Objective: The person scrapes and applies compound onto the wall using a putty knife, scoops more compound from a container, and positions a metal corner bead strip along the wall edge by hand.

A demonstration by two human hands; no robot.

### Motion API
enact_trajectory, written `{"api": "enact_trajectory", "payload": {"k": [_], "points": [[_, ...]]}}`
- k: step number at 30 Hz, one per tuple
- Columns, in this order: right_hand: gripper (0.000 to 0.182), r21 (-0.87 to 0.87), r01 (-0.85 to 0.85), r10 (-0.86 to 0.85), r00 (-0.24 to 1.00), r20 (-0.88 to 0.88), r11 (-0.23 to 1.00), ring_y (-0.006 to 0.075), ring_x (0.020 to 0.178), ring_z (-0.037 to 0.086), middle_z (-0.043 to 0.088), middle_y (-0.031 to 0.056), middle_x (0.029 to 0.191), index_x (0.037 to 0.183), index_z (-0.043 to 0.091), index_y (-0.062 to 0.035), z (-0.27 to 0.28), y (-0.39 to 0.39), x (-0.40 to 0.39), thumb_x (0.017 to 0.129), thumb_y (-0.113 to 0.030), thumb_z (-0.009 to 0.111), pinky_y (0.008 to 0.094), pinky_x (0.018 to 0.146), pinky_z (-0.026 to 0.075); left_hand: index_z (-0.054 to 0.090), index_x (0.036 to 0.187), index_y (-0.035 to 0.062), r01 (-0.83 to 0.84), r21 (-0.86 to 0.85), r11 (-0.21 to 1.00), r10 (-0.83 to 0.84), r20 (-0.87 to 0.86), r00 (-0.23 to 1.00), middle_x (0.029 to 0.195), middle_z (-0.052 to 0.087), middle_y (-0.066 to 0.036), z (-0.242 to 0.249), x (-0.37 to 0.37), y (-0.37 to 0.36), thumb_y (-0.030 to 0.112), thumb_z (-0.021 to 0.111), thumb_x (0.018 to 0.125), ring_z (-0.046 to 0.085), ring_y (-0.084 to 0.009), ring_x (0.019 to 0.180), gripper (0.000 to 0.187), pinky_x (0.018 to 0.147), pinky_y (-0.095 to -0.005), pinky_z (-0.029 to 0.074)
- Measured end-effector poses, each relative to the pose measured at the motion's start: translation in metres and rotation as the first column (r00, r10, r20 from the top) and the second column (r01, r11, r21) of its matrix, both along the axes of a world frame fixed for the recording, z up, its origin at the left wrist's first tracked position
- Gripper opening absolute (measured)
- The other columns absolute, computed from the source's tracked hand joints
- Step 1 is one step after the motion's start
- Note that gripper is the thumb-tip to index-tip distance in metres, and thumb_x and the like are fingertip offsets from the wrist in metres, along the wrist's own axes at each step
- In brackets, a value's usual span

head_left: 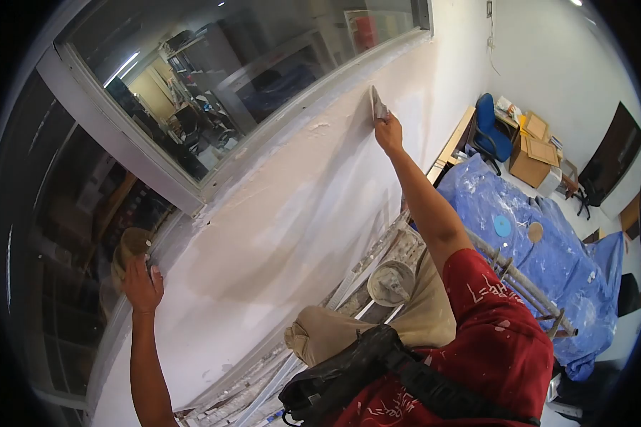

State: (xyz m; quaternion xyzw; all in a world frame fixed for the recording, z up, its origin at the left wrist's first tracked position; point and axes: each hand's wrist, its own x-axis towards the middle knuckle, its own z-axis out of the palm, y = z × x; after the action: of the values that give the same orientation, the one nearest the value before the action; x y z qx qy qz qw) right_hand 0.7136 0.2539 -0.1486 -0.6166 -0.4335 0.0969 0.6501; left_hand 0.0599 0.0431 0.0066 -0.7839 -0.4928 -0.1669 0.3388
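My right hand (389, 134) grips a putty knife (377, 105) at the upper right, its wide blade against the wall (292, 206) just below the window. Beige, damp-looking patches and paler smears cover the wall there. At the lower left, my left hand (144, 286) is raised near the glass, fingers upward and thumb to the side. A tan, rounded shape with white specks (132, 249) rises past its fingertips; I cannot tell what it is. A bucket (391, 283) with pale paste inside stands by my knees.
Window frames (121, 124) run along the wall's top and left. Splattered planks (367, 256) lie beneath me, with a metal scaffold pipe (520, 281) to the right. Below are blue plastic sheeting (470, 192), a blue chair (490, 128) and cardboard boxes (534, 160).
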Motion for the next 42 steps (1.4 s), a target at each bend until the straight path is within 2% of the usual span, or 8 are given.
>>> {"api": "enact_trajectory", "payload": {"k": [7, 10, 13, 19, 22, 25, 35, 42], "points": [[0.057, 0.036, -0.051, 0.045, 0.985, 0.165, 0.998, 0.0422, 0.097, 0.065, 0.066, 0.0278, 0.106, 0.141, 0.051, -0.0155, 0.012, -0.052, -0.11, 0.084, -0.008, 0.055, 0.0439, 0.085, 0.051, 0.055, 0.117, -0.0021, -0.007, -0.03, 1.0, 0.008, 0.019, 1.0, 0.106, 0.059, -0.023, -0.001, 0.001, 0.001, 0.025, 0.05, 0.092, 0.058, -0.0436, 0.099, 0.037, 0.083, -0.0496, 0.048], [0.059, 0.13, -0.172, 0.148, 0.974, 0.172, 0.977, 0.0413, 0.123, 0.052, 0.053, 0.0254, 0.136, 0.141, 0.048, -0.0066, 0.016, -0.096, -0.178, 0.082, -0.003, 0.055, 0.042, 0.105, 0.041, 0.054, 0.117, -0.0027, 0.011, -0.017, 1.0, -0.01, 0.029, 1.0, 0.107, 0.06, -0.024, 0.0, 0.001, 0.001, 0.025, 0.05, 0.092, 0.058, -0.0439, 0.099, 0.037, 0.083, -0.0495, 0.048], [0.052, 0.022, -0.394, 0.369, 0.878, 0.305, 0.919, 0.04, 0.12, 0.053, 0.057, 0.0198, 0.132, 0.134, 0.052, -0.0034, 0.021, -0.154, -0.209, 0.082, -0.003, 0.055, 0.0423, 0.101, 0.045, 0.054, 0.116, -0.0028, 0.033, 0.001, 0.999, -0.033, 0.039, 0.999, 0.107, 0.06, -0.024, -0.001, 0.001, 0.0, 0.024, 0.05, 0.092, 0.058, -0.0439, 0.099, 0.037, 0.082, -0.0496, 0.048], [0.035, 0.059, -0.655, 0.572, 0.608, -0.55, 0.753, 0.0144, 0.091, 0.06, 0.064, 0.0077, 0.099, 0.123, 0.056, -0.0004, -0.008, -0.162, -0.13, 0.091, -0.007, 0.042, 0.0312, 0.079, 0.049, 0.054, 0.115, -0.0021, 0.042, -0.009, 0.999, -0.041, 0.064, 0.997, 0.107, 0.06, -0.024, -0.002, -0.001, 0.001, 0.021, 0.052, 0.091, 0.058, -0.0443, 0.099, 0.034, 0.082, -0.05, 0.048], [0.05, 0.14, -0.35, 0.365, 0.926, -0.1, 0.926, 0.026, 0.096, 0.064, 0.065, 0.0183, 0.105, 0.133, 0.051, -0.0015, -0.005, -0.149, -0.127, 0.083, 0.0, 0.051, 0.0387, 0.083, 0.051, 0.054, 0.118, -0.0014, 0.049, -0.01, 0.999, -0.048, 0.066, 0.997, 0.108, 0.06, -0.024, -0.003, -0.004, 0.003, 0.022, 0.052, 0.093, 0.058, -0.0438, 0.098, 0.035, 0.082, -0.0496, 0.048], [0.063, 0.257, -0.168, -0.038, 0.765, 0.642, 0.952, 0.0351, 0.121, 0.053, 0.053, 0.0203, 0.132, 0.14, 0.045, -0.0053, -0.01, -0.128, -0.12, 0.079, 0.003, 0.055, 0.0443, 0.099, 0.042, 0.054, 0.119, -0.0015, 0.047, -0.031, 0.998, -0.045, 0.083, 0.996, 0.108, 0.06, -0.024, -0.002, -0.003, 0.001, 0.024, 0.051, 0.094, 0.058, -0.0437, 0.098, 0.036, 0.083, -0.049, 0.048], [0.068, 0.19, -0.151, -0.059, 0.612, 0.789, 0.97, 0.0392, 0.137, 0.036, 0.036, 0.02, 0.151, 0.146, 0.041, -0.0126, -0.069, -0.056, -0.162, 0.081, -0.001, 0.056, 0.0555, 0.108, 0.029, 0.054, 0.114, -0.003, 0.119, 0.049, 0.992, -0.122, 0.081, 0.989, 0.099, 0.058, -0.024, 0.0, 0.0, 0.0, 0.023, 0.053, 0.09, 0.057, -0.0446, 0.09, 0.036, 0.074, -0.0508, 0.047], [0.067, -0.209, -0.365, 0.396, 0.574, 0.717, 0.907, 0.0363, 0.141, 0.033, 0.034, 0.019, 0.154, 0.149, 0.037, -0.0097, -0.186, -0.137, -0.122, 0.084, 0.0, 0.052, 0.0534, 0.113, 0.025, 0.055, 0.116, -0.0023, 0.03, 0.018, 0.999, -0.031, 0.078, 0.996, 0.103, 0.059, -0.025, -0.001, -0.004, 0.002, 0.022, 0.053, 0.09, 0.059, -0.0444, 0.094, 0.036, 0.079, -0.0498, 0.048]]}}
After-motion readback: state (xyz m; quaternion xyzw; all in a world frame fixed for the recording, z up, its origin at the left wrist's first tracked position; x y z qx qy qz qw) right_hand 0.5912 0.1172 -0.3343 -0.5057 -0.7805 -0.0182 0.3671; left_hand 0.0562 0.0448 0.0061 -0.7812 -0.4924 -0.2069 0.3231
